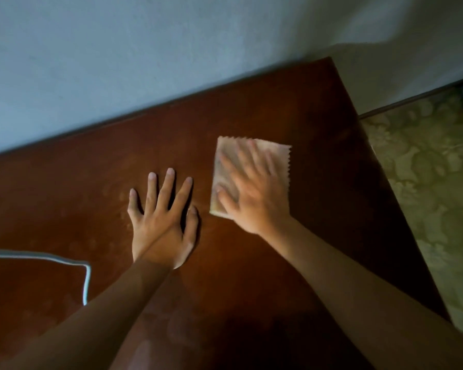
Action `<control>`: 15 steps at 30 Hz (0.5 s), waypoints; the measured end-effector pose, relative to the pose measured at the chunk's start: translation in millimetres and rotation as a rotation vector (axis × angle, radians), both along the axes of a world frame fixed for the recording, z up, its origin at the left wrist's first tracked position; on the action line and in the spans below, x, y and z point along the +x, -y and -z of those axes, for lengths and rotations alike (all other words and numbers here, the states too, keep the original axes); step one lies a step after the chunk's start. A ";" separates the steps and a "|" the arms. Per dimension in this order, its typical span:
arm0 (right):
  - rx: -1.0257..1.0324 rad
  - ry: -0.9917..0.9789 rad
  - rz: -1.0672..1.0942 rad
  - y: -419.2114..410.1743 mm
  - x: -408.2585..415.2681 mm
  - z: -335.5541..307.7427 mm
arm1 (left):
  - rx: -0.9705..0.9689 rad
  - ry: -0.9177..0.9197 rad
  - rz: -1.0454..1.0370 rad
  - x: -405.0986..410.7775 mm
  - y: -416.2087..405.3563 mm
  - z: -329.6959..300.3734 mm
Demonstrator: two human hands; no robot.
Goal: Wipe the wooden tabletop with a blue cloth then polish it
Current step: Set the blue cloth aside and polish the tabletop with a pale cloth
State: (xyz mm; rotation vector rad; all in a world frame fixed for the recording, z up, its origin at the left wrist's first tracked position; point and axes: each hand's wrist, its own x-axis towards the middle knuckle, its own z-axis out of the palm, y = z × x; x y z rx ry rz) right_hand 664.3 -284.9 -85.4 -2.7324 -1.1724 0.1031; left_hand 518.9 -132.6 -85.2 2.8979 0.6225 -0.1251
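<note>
Right hand [254, 193] flat, fingers straight, pressing cloth [226, 180] onto tabletop [318, 108] at 2 o'clock of left hand [162, 220], also flat and open. I read the cloth as thin, limp, light; it looks pale here, not blue. I'd keep palm pressure centered so it doesn't bunch.

bare wooden tabletop [292, 108] open toward wall [118, 62], white cable [86, 276] lying across near-left part
</note>
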 end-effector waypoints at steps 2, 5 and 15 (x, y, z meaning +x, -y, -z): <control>-0.059 0.031 0.121 15.6 31.4 0.5 | 0.004 0.001 -0.002 0.4 0.3 0.8; -0.143 0.010 0.354 34.4 73.7 -4.4 | -0.002 0.029 0.009 -0.7 -0.5 3.0; -0.012 0.034 0.032 -62.5 4.5 -8.6 | 0.009 0.003 0.024 -2.1 -0.9 2.3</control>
